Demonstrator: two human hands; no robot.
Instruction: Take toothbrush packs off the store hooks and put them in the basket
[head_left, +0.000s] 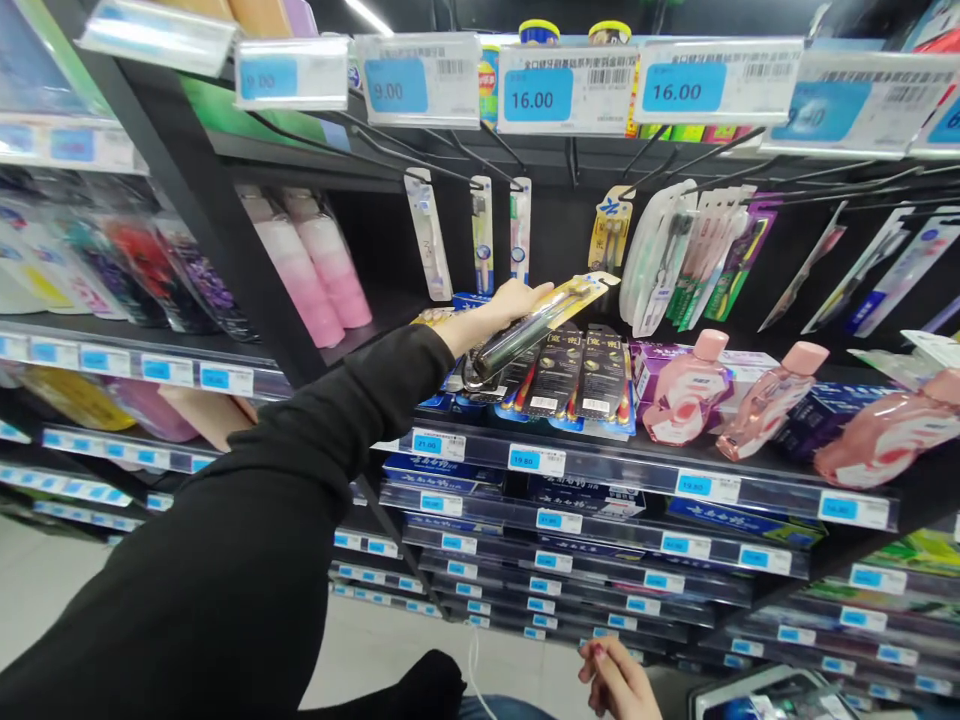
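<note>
My left hand (514, 303) reaches across the shelf and is closed on a packaged toothbrush (536, 325). The pack is long, with a dark lower part, a gold upper part and a hanging tab, and it tilts up to the right. My fingers are partly hidden behind it. Below it, black toothbrush packs (556, 375) lie on the shelf. A gold toothbrush pack (609, 232) hangs from a hook just above. At the bottom edge, my right hand (619, 680) hangs low with loosely curled fingers and nothing visible in them.
Pink mouthwash bottles (686, 390) stand to the right on the same shelf. More toothbrush packs (664, 260) hang from metal hooks. A price rail (566, 90) runs above. Pink-and-white bottles (322, 265) stand left of a black upright. A container (772, 695) with packaged items is at bottom right.
</note>
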